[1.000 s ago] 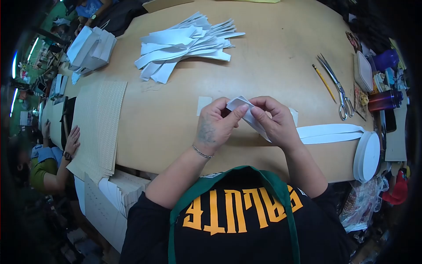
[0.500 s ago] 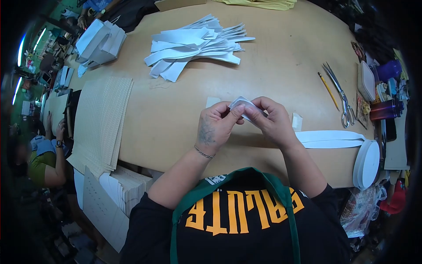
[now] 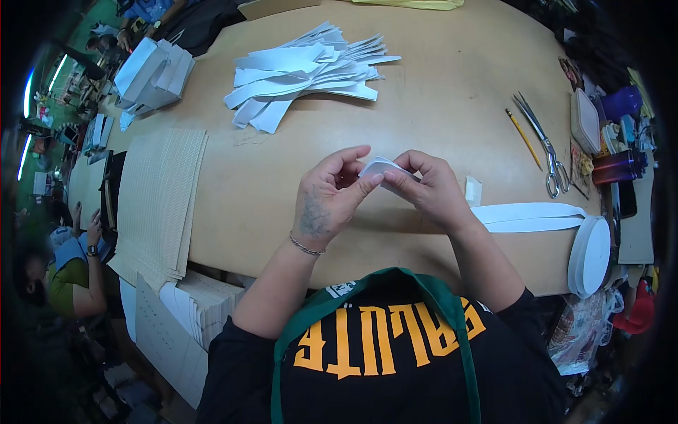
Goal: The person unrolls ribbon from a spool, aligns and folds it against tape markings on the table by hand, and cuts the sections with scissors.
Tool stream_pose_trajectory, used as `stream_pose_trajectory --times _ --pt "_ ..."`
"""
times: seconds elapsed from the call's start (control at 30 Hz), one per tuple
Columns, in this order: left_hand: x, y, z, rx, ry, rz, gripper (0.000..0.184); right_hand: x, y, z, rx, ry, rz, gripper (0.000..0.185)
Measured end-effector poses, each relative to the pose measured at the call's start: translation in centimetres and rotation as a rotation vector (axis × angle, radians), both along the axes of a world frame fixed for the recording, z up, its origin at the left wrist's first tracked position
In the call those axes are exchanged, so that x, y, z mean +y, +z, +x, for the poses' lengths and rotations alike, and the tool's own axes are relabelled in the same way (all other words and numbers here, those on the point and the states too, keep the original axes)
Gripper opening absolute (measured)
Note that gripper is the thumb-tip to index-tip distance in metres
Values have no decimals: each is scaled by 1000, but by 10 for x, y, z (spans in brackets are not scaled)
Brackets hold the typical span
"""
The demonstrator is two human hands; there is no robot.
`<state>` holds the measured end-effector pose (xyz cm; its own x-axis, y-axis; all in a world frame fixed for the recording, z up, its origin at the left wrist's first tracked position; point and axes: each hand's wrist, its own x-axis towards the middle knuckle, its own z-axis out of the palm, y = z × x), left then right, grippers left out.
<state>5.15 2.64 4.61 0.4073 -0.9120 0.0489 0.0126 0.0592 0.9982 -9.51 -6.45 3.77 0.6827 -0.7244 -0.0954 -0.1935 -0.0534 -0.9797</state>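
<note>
A small folded white piece (image 3: pixel 381 167) is between my two hands above the near middle of the table. My right hand (image 3: pixel 431 185) pinches its right part between thumb and fingers. My left hand (image 3: pixel 330 189) touches its left end with the thumb, while the index finger is lifted away from it. Whether the other left fingers grip the piece from behind is hidden. Under my right wrist, white strips (image 3: pixel 530 217) run to a white roll (image 3: pixel 590 256) at the table's right edge. A small pale piece (image 3: pixel 473 191) lies just right of my right hand.
A pile of white strips (image 3: pixel 304 74) lies at the back. Scissors (image 3: pixel 542 141) and a pencil (image 3: pixel 523 138) are at the right. Patterned sheets (image 3: pixel 159 205) and a white stack (image 3: pixel 152 74) occupy the left. A co-worker (image 3: pixel 74 275) is at the far left.
My left hand has shifted left, and its index finger has lifted off the white piece. My right hand keeps its pinch. The view has moved slightly, and the co-worker's arms have moved.
</note>
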Motion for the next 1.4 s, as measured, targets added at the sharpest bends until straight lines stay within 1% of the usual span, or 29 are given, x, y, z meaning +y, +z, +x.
stream_pose_trajectory --times 0.03,0.13,0.23,0.33,0.43,0.53,0.63,0.73,0.83,0.87,0.9,0.97,1.0,1.03,1.1,1.17,1.23,1.33,1.4 --pt "1 1 3 -56 -40 44 20 -1 -1 0 -12 6 14 21" --pt "2 -1 2 13 -65 20 22 -1 3 1 -36 -21 -20 20" --pt "1 -1 -1 12 -20 60 20 -1 2 2 -65 -33 10 20" --pt "1 -2 -1 17 -5 94 20 -2 0 2 -60 -16 -52 19" --pt "1 -5 1 17 9 123 19 -2 4 3 -36 0 -210 17" --pt "3 -10 6 -102 -14 125 18 -2 6 3 9 20 -369 16" --pt "1 -3 3 -218 -42 41 14 -1 6 5 23 52 -431 15" --pt "4 -10 6 -229 -42 11 11 2 4 8 7 50 -493 21" --pt "10 -12 14 -387 -16 -46 11 5 14 -1 218 128 -453 29" --pt "12 -12 14 -279 23 -38 11 6 14 -11 205 138 -419 34" --pt "14 -12 15 -167 57 -26 12 5 16 -29 267 154 -440 33" --pt "17 -14 24 -116 47 27 15 -3 24 -63 384 207 -481 32" --pt "16 -18 24 -60 49 62 15 -11 30 -86 474 215 -485 35" --pt "15 -25 23 -8 60 97 16 -20 30 -112 520 191 -483 38" --pt "14 -39 20 81 88 162 17 -31 44 -155 671 54 -399 42" --pt "7 -54 18 145 104 218 18 -42 34 -199 727 -75 -371 41" --pt "2 -65 19 117 114 240 17 -45 23 -226 815 -253 -319 39" --pt "-1 -75 19 113 116 236 16 -43 3 -231 1076 -307 -348 33" --pt "2 -72 18 132 130 244 15 -36 0 -219 1240 -258 -479 36"
